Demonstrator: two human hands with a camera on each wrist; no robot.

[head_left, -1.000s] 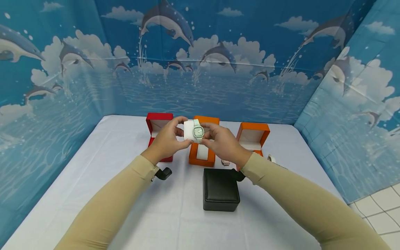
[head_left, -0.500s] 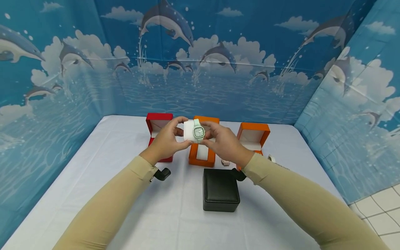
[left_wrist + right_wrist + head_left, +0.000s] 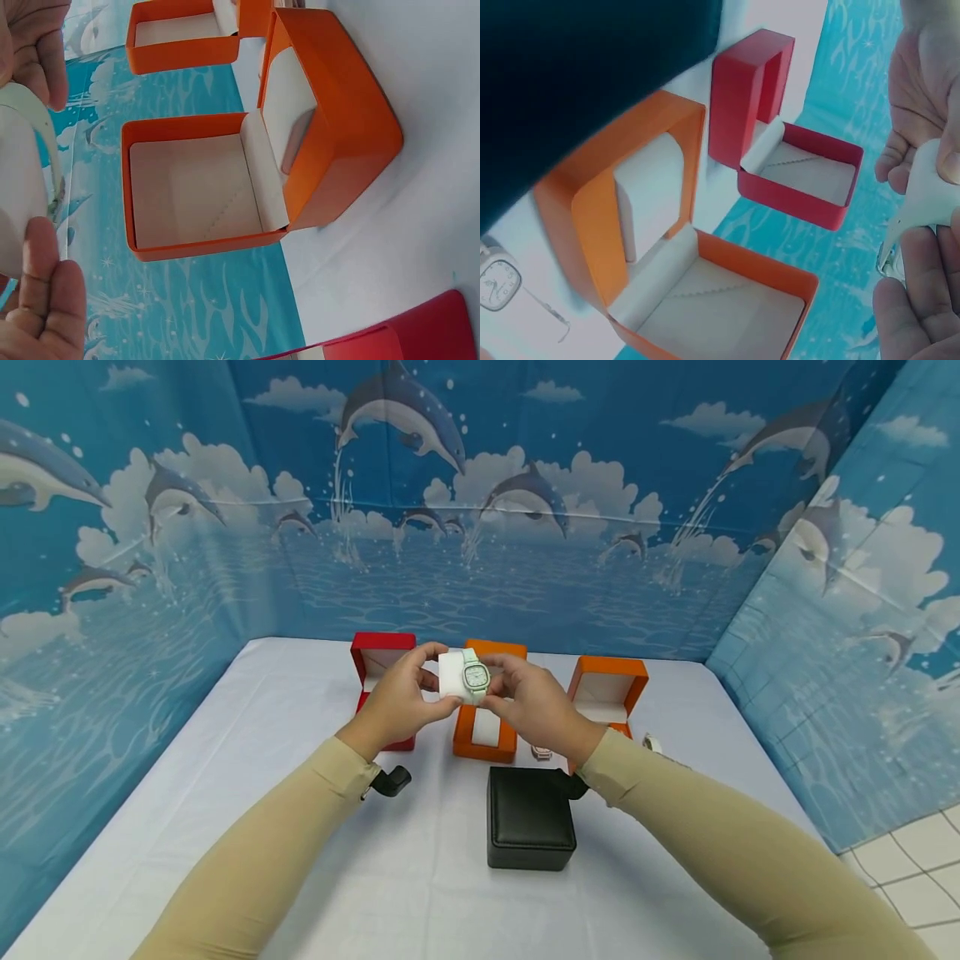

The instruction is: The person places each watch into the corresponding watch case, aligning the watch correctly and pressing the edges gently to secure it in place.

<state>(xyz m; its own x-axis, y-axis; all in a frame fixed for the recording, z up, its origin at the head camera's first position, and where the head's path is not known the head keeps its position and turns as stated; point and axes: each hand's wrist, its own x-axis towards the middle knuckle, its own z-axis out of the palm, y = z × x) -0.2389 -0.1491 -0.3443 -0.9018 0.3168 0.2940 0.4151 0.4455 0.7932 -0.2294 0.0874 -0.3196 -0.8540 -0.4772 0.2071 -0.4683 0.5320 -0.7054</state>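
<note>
Above the table's middle, both hands hold up a white watch pillow [image 3: 452, 677] with a pale green wristwatch [image 3: 476, 677] strapped round it. My left hand [image 3: 397, 700] grips the pillow's left end, thumb below and fingers above. On the other side, my right hand [image 3: 542, 703] pinches the watch end between thumb and fingers. The left wrist view shows the pale green strap [image 3: 41, 124] bowed out from the pillow. Behind the hands stands an open orange watch box [image 3: 483, 752] with a white pillow [image 3: 486, 727] in its base.
An open red box [image 3: 802, 195] stands on the left, partly behind the left hand. Another open orange box [image 3: 611, 693] is on the right. In front sits a closed black box [image 3: 528, 818]. A pinkish watch [image 3: 542, 752] and a white one [image 3: 651, 742] lie on the white cloth.
</note>
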